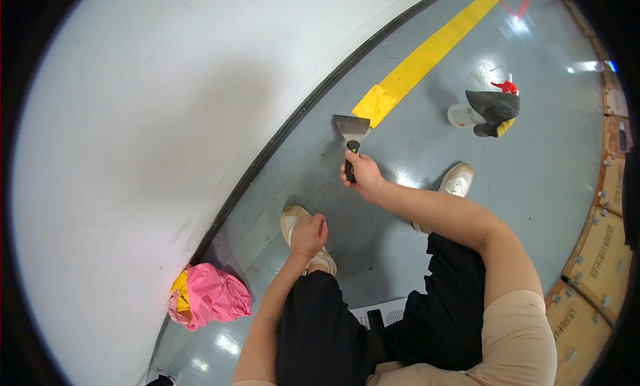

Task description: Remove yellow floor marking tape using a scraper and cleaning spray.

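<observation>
My right hand [363, 174] grips the black handle of a putty scraper [352, 127]. The scraper's wide metal blade points away from me, close to the near end of a yellow tape strip [427, 61] on the floor. At that end lies a loose, wrinkled yellow flap [375, 102], just beyond the blade. My left hand [309, 236] is closed above my left shoe, fingers curled in, with nothing showing in it.
A white wall [147, 119] with black skirting runs along the left. A pink bag [217, 297] with yellow material lies against it. To the right, a spray bottle [461, 116] is partly covered by a dark grey cloth or glove [495, 109]. Wooden crates [603, 249] line the right edge.
</observation>
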`<action>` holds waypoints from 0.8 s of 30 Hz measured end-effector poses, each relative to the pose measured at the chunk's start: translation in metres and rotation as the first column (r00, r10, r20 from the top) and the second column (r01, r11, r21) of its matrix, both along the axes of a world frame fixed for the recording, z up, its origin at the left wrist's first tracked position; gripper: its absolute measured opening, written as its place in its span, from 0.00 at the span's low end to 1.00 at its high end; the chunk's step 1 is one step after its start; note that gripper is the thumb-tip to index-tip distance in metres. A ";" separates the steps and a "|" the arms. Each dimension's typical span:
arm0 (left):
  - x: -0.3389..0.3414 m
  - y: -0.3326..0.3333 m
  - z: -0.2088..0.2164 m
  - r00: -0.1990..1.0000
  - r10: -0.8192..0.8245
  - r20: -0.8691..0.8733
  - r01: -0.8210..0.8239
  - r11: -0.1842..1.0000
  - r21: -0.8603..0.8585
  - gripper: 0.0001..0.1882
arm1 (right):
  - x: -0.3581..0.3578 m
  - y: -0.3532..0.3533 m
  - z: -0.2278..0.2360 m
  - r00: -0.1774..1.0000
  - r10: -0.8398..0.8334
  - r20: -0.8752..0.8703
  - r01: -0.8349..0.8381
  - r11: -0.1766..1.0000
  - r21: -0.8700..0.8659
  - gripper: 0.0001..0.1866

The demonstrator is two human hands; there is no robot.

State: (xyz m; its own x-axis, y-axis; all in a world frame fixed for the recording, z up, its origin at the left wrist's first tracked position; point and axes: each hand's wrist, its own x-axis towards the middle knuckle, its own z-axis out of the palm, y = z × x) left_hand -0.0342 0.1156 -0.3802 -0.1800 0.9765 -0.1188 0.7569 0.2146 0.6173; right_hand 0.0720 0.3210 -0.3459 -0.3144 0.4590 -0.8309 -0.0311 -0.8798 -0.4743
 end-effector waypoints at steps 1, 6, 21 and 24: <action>-0.001 -0.001 0.000 1.000 0.002 -0.003 -0.002 1.000 -0.007 0.04 | 0.003 -0.008 0.001 0.999 0.037 -0.007 -0.037 0.999 0.008 0.14; -0.001 -0.001 0.001 1.000 0.004 -0.007 -0.004 1.000 -0.010 0.04 | 0.017 -0.051 -0.002 0.986 0.164 -0.020 -0.165 0.981 -0.099 0.13; 0.000 0.001 0.003 1.000 -0.002 -0.010 0.002 1.000 -0.025 0.04 | -0.015 0.002 -0.013 0.996 0.058 -0.069 -0.063 0.995 -0.079 0.20; 0.001 0.000 0.005 1.000 0.003 -0.018 -0.004 1.000 -0.022 0.04 | 0.000 -0.026 -0.008 0.949 0.315 -0.020 -0.315 0.943 -0.110 0.18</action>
